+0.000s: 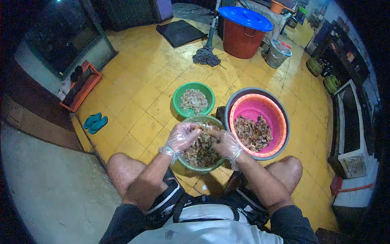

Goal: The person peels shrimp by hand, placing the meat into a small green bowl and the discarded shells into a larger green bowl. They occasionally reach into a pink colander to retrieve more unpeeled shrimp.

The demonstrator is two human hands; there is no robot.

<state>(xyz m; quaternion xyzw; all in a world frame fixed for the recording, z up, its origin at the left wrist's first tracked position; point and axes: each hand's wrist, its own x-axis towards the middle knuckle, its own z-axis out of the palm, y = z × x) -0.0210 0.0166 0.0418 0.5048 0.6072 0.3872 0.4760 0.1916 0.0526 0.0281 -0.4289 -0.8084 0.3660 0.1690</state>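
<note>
My left hand (183,138), in a clear plastic glove, is closed in a pinch above the speckled green basin (181,159). My right hand (226,143), gloved likewise, meets it there with fingers closed. Between the fingertips is a small orange-brown shrimp (202,128), partly hidden by the fingers. Brownish shrimp shells (199,153) fill the basin below. Just beyond it, a bright green bowl (176,99) contains pale peeled shrimp (194,101). On the right, a pink basket (273,112) with an orange rim sits inside a grey tub (287,136) and contains brown unpeeled shrimp (254,133).
Yellow tiles cover the floor. Farther off are a mop (206,56), a dark mat (181,32), a red-brown bin (243,40) with a blue lid (245,18) and a bucket (278,55). Teal flip-flops (96,123) and an orange rack (83,91) are at left; shelving (349,122) lines the right.
</note>
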